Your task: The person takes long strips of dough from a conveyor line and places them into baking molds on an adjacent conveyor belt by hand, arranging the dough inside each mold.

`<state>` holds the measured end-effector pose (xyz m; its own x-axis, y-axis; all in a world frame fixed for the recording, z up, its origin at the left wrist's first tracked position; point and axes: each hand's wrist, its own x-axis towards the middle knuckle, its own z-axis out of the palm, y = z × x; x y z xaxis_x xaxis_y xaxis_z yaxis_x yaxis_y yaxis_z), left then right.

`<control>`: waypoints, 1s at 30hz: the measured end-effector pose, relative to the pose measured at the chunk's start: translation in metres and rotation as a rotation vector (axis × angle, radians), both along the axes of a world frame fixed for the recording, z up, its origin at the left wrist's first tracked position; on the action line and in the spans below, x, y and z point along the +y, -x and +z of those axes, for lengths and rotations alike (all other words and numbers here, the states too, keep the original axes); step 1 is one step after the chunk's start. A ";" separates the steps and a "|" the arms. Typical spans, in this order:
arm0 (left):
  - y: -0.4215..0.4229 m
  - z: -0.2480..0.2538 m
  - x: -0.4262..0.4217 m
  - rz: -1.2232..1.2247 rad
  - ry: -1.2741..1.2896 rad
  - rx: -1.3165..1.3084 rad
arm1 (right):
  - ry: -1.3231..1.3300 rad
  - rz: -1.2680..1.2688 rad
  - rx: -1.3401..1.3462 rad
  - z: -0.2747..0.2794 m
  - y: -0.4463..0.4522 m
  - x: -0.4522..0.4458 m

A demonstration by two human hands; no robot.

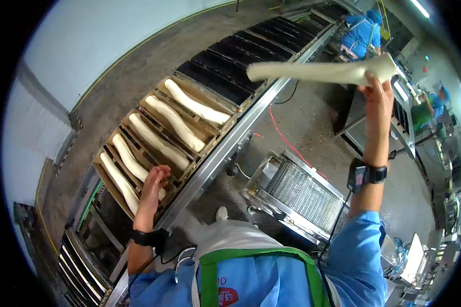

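A long pale dough roll (322, 71) is in my right hand (378, 94), gripped near its thick right end. The rest of the roll stretches out to the left in the air, level with the black trays. My left hand (153, 187) is over the near part of the filled trays, its fingers apart and holding nothing. Partly behind it lies a dough strip (130, 158) in its slot. Farther along, more dough strips, such as one dough strip (175, 123), rest one to a compartment in the brown-lined tray (212, 134).
Black trays (256, 48) continue along the metal conveyor rail (264, 105). A machine with a mesh belt (307, 192) stands to the right, with a red hose (284, 135) on the floor behind it. A co-worker in blue (362, 36) is at the far end, another person (433, 107) farther right.
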<state>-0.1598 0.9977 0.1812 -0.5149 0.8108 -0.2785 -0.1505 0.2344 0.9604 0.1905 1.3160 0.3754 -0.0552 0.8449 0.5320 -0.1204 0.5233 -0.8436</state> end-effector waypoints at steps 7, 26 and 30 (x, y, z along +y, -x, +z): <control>-0.015 -0.002 0.051 -0.060 0.096 0.137 | -0.108 -0.079 0.004 0.023 -0.010 0.030; -0.223 -0.027 0.226 -1.088 -0.048 0.326 | 0.314 -1.107 -0.606 -0.021 -0.337 -0.228; -0.274 -0.043 0.242 -1.184 -0.236 0.545 | 0.325 -1.039 -0.503 -0.028 -0.384 -0.264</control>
<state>0.1140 1.2396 0.1386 0.5322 0.8449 -0.0538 0.4437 -0.2242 0.8677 0.5742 1.0520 0.3472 0.5929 0.6992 0.3996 0.6142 -0.0716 -0.7859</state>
